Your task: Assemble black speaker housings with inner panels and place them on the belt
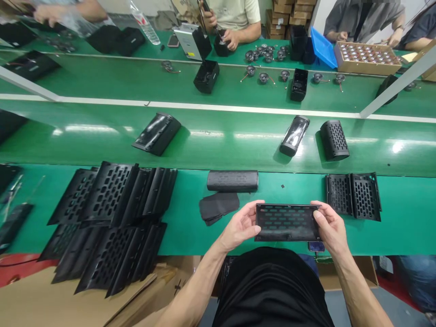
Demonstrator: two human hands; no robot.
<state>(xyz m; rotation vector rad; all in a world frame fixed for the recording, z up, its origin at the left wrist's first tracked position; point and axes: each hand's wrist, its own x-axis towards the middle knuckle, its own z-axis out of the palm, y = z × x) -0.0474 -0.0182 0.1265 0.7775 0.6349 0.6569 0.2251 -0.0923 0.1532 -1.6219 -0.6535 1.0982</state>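
Note:
Between my two hands is a black slotted panel [289, 222], held level over the front edge of the green table. My left hand [241, 227] grips its left end, fingers behind and thumb in front. At the right end, my right hand [329, 227] pinches it with the thumb on its face. Just beyond the panel lie a stack of dark mesh sheets [218, 207] and a black rounded housing [232, 180]. Two slotted covers [353, 195] stand side by side to the right.
Stacked slotted covers [109, 195] fill the left side, overhanging a cardboard box [41, 299]. Black housings [158, 134] sit on the green belt [211, 150] ahead. Across it, other people handle parts beside a box of speaker drivers [368, 56]. White bars [398, 84] cross above the belt.

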